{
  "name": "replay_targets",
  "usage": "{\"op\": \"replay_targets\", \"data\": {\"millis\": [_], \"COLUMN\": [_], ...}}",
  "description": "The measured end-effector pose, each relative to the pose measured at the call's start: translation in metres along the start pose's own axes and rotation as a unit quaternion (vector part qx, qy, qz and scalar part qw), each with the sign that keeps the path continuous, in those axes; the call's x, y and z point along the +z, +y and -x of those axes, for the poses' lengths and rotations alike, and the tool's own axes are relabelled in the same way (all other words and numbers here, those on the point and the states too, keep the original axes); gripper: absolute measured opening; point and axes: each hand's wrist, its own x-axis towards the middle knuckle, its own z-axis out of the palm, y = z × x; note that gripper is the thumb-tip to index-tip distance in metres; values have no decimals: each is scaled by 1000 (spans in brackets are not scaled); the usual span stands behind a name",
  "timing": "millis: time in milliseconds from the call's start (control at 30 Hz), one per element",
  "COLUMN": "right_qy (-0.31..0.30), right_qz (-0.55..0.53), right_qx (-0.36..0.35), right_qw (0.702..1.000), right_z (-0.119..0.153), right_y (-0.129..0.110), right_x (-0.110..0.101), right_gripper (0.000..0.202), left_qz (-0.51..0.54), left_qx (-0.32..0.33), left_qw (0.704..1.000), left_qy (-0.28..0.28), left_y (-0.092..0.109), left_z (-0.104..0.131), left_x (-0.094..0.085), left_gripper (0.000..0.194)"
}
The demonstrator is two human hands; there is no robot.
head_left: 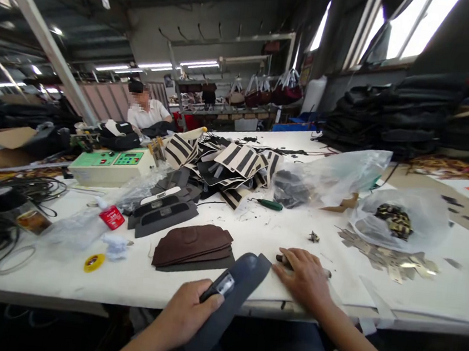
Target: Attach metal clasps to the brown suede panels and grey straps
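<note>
My left hand is closed around a dark leather piece, with a shiny metal plate set in it close to my thumb. My right hand lies over a short dark rod-like tool on the table, fingers stretched and apart. Most of that tool is hidden under the palm, so its kind does not show. Beyond my left hand is a stack of brown leather pieces. Dark panels with slotted fittings lie farther left.
Striped pieces form a pile mid-table. A green-handled tool lies before it. At right are flat metal plates and a bag of metal parts. A red bottle, yellow tape roll and control box are left. A person sits behind.
</note>
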Motion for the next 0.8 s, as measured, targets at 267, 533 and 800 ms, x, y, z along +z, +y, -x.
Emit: {"op": "replay_targets", "data": {"millis": [267,533,800], "right_qy": [68,62,62], "right_qz": [-5,-21,-56], "right_qx": [-7,-7,8], "right_qw": [998,998,996], "right_z": [6,3,7], "right_y": [12,10,10], "right_x": [5,6,4], "right_gripper": [30,27,25], "left_qz": [-286,-407,-456], "left_qx": [-20,-59,138], "left_qw": [957,904,859], "left_qy": [38,115,189], "left_y": [14,-19,-65], "left_z": [-59,-122,-106], "left_x": [-156,-239,-138], "left_gripper": [45,36,48]}}
